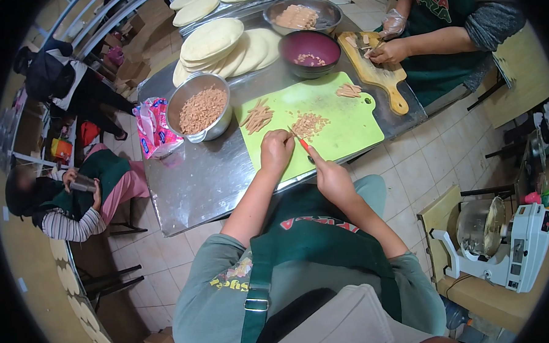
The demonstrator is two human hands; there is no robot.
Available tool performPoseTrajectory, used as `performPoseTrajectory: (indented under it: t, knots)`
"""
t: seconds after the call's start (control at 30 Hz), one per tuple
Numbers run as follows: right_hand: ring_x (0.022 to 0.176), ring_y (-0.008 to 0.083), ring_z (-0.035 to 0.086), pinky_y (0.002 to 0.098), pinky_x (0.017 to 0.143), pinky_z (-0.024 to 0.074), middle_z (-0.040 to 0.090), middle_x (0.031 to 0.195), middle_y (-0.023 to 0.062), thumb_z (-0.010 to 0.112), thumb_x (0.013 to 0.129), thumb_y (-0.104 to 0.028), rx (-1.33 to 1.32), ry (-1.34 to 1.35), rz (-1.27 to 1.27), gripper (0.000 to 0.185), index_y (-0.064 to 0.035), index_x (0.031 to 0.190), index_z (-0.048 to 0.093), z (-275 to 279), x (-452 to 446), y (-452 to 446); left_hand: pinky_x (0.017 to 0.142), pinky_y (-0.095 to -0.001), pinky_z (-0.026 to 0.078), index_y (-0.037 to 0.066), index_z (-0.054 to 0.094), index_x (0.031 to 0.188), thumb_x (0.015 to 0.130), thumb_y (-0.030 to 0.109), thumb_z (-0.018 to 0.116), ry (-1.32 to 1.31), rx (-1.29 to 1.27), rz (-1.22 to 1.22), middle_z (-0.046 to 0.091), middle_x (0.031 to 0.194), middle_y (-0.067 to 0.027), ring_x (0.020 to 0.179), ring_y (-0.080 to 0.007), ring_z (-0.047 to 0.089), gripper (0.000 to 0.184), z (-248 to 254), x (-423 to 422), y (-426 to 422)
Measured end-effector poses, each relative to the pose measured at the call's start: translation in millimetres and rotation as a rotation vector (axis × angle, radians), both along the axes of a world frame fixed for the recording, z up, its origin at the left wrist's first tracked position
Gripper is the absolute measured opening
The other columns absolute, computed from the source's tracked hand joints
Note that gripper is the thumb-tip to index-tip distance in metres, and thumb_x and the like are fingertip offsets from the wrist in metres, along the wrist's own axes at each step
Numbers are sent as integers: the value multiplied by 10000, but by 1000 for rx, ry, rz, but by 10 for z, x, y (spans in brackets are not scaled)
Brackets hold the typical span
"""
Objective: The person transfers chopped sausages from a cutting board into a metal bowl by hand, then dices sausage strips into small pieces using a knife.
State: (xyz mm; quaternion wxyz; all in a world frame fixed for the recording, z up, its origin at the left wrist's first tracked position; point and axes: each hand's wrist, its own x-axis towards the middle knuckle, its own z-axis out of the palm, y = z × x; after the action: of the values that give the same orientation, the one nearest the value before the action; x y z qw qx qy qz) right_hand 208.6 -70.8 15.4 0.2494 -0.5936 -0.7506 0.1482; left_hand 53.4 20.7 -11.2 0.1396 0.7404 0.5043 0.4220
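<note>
My right hand (332, 176) grips a small knife (303, 144) with a red handle, its blade pointing away from me over the green cutting board (346, 128). Close beside the blade, my left hand (278, 150) is closed with curled fingers on the board; whatever it holds is hidden. Small chopped pinkish-brown sausage-like pieces (309, 124) lie just past the knife tip. Uncut strips (257, 116) of the same food are piled at the board's left, and a smaller bunch of strips (348, 90) lies near its far right corner.
On the metal table stand a pot of chopped pieces (203, 110), a purple bowl (310, 52), a steel bowl (302, 17), stacked flatbreads (212, 42) and a pink package (155, 131). Across the corner, a co-worker cuts on a wooden board (377, 69). Another person sits left.
</note>
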Motion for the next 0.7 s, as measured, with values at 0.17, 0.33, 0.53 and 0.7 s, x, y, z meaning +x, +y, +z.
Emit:
performPoseTrajectory:
  t: [0.17, 0.33, 0.53, 0.7]
  knots:
    - [624, 386, 541, 458, 583, 433, 546, 690, 206, 479, 839, -32, -108, 7, -14, 503, -96, 1334, 412, -54, 2, -87, 652, -393, 449, 1, 614, 677, 696, 60, 643, 9, -7, 20, 607, 692, -138, 681, -314, 563, 68, -17, 14, 6]
    - [552, 358, 534, 471, 532, 433, 535, 632, 189, 479, 805, -18, 1, 36, -4, 512, -99, 1310, 444, -2, 151, -362, 655, -393, 450, 6, 618, 685, 691, 62, 643, -15, 19, 12, 604, 692, -139, 678, -315, 561, 62, -28, 0, 13]
    - [701, 392, 573, 439, 641, 455, 588, 778, 228, 484, 847, -44, -90, 148, -7, 469, -94, 1311, 439, 177, 143, -208, 659, -390, 451, 9, 618, 691, 696, 59, 636, -19, 42, -13, 607, 699, -140, 685, -314, 564, 54, -24, -25, -8]
    - [594, 368, 569, 449, 569, 467, 543, 637, 188, 471, 823, -57, -58, 1, 17, 528, -136, 1340, 407, 35, -10, 7, 660, -394, 449, 8, 612, 688, 695, 55, 631, 3, 12, -2, 599, 687, -143, 680, -317, 561, 51, -4, -12, -4]
